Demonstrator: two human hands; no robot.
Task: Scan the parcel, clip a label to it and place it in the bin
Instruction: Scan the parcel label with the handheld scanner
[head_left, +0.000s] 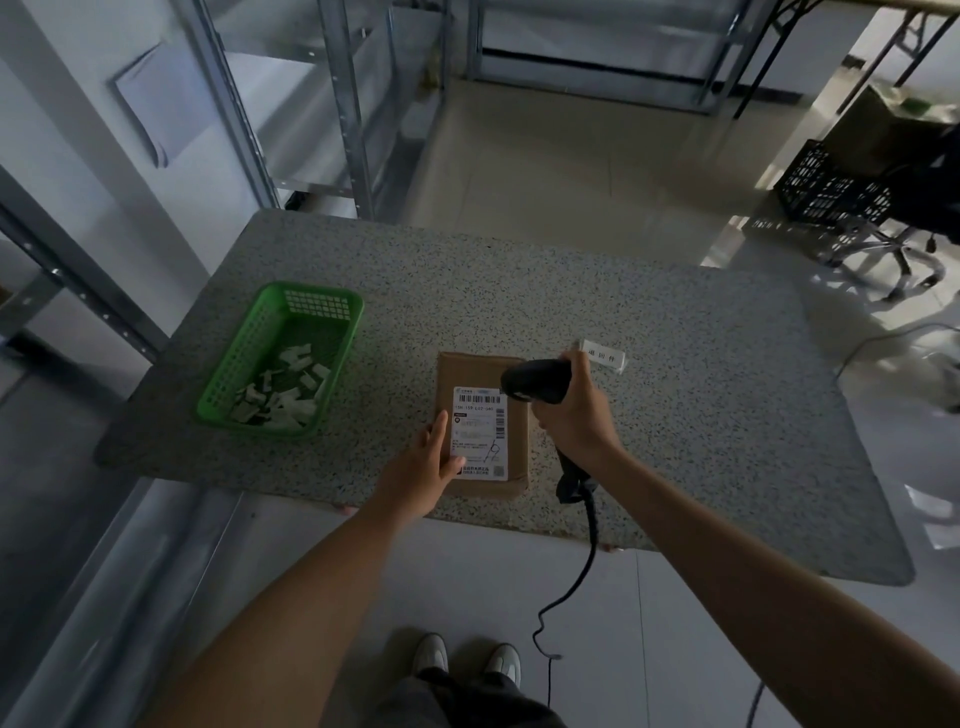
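A brown cardboard parcel (517, 447) lies flat near the table's front edge, with a white shipping label on top. My left hand (423, 470) rests flat against its left side, fingers on the label's edge. My right hand (576, 410) grips a black corded barcode scanner (535, 382), whose head points left over the parcel's barcode. A white label tag (602, 356) with printed characters lies on the table just behind my right hand.
A green plastic basket (311, 306) with several white clips stands on the speckled table (701, 395) at the left. The scanner cable hangs over the front edge to the floor. A black crate (826, 189) and chair base sit at the far right.
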